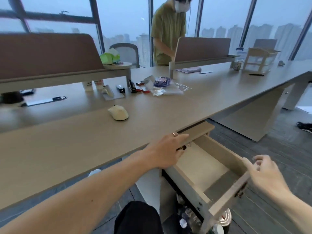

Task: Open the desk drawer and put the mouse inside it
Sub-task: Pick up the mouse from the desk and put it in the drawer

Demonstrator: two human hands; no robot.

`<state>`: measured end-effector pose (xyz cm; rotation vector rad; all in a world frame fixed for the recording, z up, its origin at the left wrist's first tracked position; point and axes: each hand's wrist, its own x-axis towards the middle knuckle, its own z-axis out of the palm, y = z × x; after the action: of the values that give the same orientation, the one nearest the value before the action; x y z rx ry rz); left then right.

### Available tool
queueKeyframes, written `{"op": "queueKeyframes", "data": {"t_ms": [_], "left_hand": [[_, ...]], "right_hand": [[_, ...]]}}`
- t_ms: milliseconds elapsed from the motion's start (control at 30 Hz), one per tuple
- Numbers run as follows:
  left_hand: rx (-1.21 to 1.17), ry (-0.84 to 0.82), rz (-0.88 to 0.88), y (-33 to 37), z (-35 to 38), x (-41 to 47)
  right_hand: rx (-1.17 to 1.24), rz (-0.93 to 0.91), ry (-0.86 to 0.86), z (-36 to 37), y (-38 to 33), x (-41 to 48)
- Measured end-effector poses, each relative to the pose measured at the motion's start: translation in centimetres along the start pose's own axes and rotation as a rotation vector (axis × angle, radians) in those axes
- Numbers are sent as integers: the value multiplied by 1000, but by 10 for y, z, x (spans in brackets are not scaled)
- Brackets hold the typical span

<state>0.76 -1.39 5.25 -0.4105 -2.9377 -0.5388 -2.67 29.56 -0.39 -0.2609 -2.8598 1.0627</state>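
A cream mouse (pixel 118 112) lies on the beige desk (pixel 70 142), well beyond both hands. Under the desk's front edge the drawer (pixel 226 154) stands pulled out, its pale bottom bare apart from something small and dark near my left fingers. My left hand (pixel 166 150) rests at the desk edge over the drawer's back left corner, fingers curled downward, holding nothing. My right hand (pixel 265 173) hovers at the drawer's front panel near its right corner, fingers loosely apart; whether they touch the panel is unclear.
Across the desk a person in a green shirt (pixel 166 32) stands behind a brown partition (pixel 202 48). Staplers, red boxes and plastic bags (pixel 162 86) lie further back. Bottles (pixel 187 217) stand on the floor under the drawer. My dark-clad knee (pixel 136 217) is at the bottom.
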Motion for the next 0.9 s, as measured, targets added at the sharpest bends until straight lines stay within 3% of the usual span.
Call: {"op": "queueKeyframes", "data": {"t_ms": [133, 300, 433, 600, 900], "left_hand": [[-12, 248, -45, -36, -72, -23], [38, 299, -310, -115, -127, -63], [197, 183, -528, -174, -144, -100], [224, 185, -685, -222, -142, -131], [325, 258, -731, -249, -108, -123]], "right_hand": [[-88, -421, -45, 11, -109, 10], [-135, -713, -266, 71, -236, -2], [-141, -832, -337, 122, -301, -14], [-136, -871, -371, 172, -350, -15], [-119, -906, -358, 239, -396, 1]]}}
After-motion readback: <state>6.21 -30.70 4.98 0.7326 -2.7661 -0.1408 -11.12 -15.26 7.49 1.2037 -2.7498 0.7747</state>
